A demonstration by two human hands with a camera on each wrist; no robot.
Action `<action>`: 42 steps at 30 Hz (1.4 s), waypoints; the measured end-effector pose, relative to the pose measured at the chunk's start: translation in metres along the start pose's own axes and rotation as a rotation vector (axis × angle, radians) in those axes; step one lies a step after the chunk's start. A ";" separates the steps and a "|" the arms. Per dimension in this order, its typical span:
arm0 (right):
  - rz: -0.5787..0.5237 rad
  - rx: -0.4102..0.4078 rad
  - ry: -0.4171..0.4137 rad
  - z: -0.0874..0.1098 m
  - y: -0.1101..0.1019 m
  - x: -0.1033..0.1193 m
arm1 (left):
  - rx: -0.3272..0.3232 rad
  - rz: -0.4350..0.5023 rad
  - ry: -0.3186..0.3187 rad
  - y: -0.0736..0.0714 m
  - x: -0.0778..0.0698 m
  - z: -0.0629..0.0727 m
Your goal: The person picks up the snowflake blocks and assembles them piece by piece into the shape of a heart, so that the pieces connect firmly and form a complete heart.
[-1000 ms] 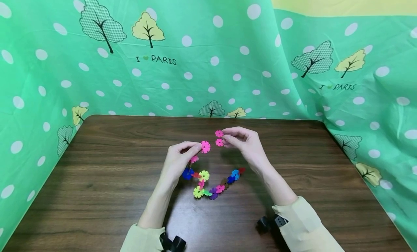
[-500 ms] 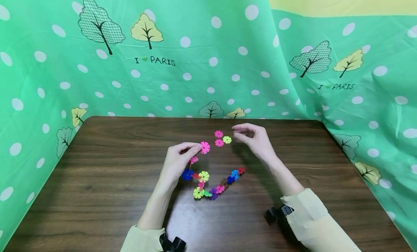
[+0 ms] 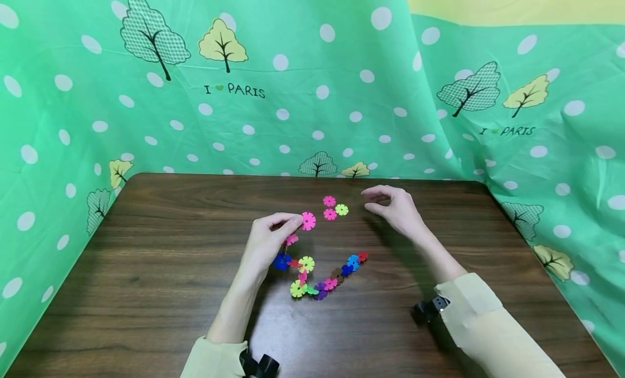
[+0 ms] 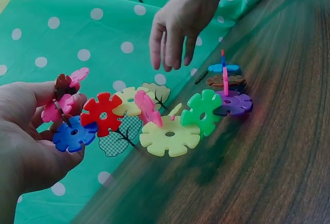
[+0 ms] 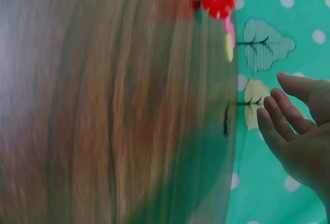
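Observation:
My left hand (image 3: 268, 239) pinches the upper end of a chain of notched plastic flower discs, at a pink disc (image 3: 308, 221). From there the chain runs down past a blue disc (image 3: 281, 261), red and yellow-green ones, then a purple disc (image 3: 320, 292), to a red disc (image 3: 363, 256) at its right end. In the left wrist view, that hand (image 4: 31, 136) curls beside the chain's pink and brown discs. My right hand (image 3: 393, 207) hovers at the back right with fingers loosely bent, holding nothing. To its left are two small pink discs (image 3: 330, 214) and a yellow-green disc (image 3: 342, 210).
A dark wood-grain table (image 3: 161, 291) carries everything. Behind it hangs a green dotted cloth (image 3: 293, 117) with printed trees. Black wrist cameras sit at the left cuff (image 3: 259, 365) and right cuff (image 3: 429, 308). A thin dark piece (image 5: 227, 121) shows near the table's far edge.
My right hand has drawn away to the right from the small pink discs, bringing the yellow-green disc beside them into view. The left hand and chain have stayed in place.

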State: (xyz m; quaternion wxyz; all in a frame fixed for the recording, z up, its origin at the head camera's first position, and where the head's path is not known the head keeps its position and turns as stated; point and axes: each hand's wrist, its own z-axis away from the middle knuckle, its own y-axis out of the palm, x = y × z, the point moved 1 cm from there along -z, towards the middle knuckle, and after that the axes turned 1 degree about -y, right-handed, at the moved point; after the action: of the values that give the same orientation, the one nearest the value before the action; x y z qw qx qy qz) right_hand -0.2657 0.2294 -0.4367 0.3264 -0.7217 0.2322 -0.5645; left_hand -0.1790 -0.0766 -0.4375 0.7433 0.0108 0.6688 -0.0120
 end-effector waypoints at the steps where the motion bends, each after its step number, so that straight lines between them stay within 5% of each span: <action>1: 0.017 0.007 0.003 0.000 -0.001 -0.003 | 0.000 0.000 0.000 0.000 0.000 0.000; 19: 0.145 0.136 0.020 -0.010 -0.006 -0.042 | 0.006 -0.002 -0.010 -0.001 0.003 -0.001; 29: 0.225 0.126 -0.020 -0.015 -0.004 -0.046 | 0.007 0.001 -0.009 -0.001 0.000 -0.001; 42: 0.138 0.105 0.014 -0.017 -0.002 -0.051 | 0.006 0.001 0.000 -0.002 0.002 -0.002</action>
State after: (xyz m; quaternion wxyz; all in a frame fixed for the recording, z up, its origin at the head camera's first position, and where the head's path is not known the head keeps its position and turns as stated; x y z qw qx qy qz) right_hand -0.2949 0.2631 -0.4668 0.4003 -0.6818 0.2539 -0.5571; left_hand -0.1809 -0.0788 -0.4402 0.7431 0.0133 0.6689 -0.0138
